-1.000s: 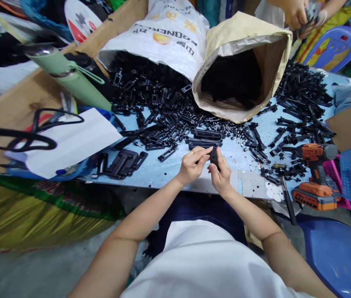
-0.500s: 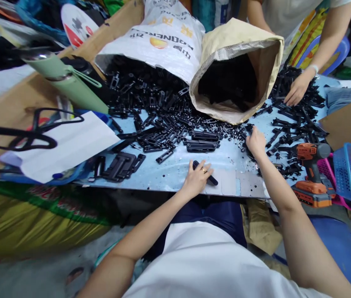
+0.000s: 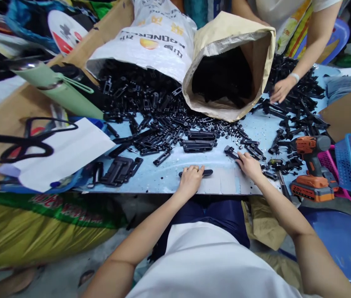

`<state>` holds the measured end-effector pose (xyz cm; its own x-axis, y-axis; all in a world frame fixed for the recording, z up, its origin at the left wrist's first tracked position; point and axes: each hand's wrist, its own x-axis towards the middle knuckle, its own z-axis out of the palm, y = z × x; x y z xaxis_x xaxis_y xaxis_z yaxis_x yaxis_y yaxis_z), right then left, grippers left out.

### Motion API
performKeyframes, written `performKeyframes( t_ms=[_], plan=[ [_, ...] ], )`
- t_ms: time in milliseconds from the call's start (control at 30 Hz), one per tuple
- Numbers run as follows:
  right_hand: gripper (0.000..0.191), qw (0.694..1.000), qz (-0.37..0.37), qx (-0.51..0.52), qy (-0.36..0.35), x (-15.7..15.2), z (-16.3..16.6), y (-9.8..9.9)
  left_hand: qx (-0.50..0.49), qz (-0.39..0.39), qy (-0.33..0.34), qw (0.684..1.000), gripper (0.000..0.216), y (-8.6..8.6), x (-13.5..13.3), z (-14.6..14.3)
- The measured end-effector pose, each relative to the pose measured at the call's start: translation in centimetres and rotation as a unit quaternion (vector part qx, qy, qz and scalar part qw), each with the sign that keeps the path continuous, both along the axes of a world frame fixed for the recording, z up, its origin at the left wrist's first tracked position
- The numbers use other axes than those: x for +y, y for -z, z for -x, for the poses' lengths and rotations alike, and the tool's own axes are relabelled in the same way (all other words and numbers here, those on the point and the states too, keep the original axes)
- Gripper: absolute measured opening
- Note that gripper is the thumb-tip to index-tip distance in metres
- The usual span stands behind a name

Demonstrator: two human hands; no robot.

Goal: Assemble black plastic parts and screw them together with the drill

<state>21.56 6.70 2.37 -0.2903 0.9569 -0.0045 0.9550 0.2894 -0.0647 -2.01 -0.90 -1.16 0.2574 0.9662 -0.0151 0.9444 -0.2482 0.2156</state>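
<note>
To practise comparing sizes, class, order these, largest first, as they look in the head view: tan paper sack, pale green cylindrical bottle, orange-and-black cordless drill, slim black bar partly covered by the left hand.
Tan paper sack
Green bottle and cordless drill: too alike to rank
Black bar, partly hidden by left hand

At the top centre, the white sack (image 3: pixel 153 58) bears dark capitals, skewed and only partly legible, seemingly including "RON", with yellow-orange Chinese characters above. At the right, the drill's orange-and-black battery (image 3: pixel 313 191) reads "20". Red lettering on the green-and-yellow sack (image 3: pixel 38 236), lower left, is too blurred to read.
</note>
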Motion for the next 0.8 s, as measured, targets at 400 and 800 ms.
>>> performKeyframes(
  t_ms=[400, 800],
  plan=[
    [0.033, 0.996, 0.028, -0.089, 0.005, -1.3, 0.9, -0.9, -0.017, -0.025, -0.002, 1.000, 0.035, 0.9, -0.5, 0.3],
    [0.030, 0.993, 0.004, 0.117, -0.011, -1.6, 0.9, -1.2, -0.029, -0.050, 0.000, 0.998, 0.035, 1.6, -0.6, 0.4]
  ],
)
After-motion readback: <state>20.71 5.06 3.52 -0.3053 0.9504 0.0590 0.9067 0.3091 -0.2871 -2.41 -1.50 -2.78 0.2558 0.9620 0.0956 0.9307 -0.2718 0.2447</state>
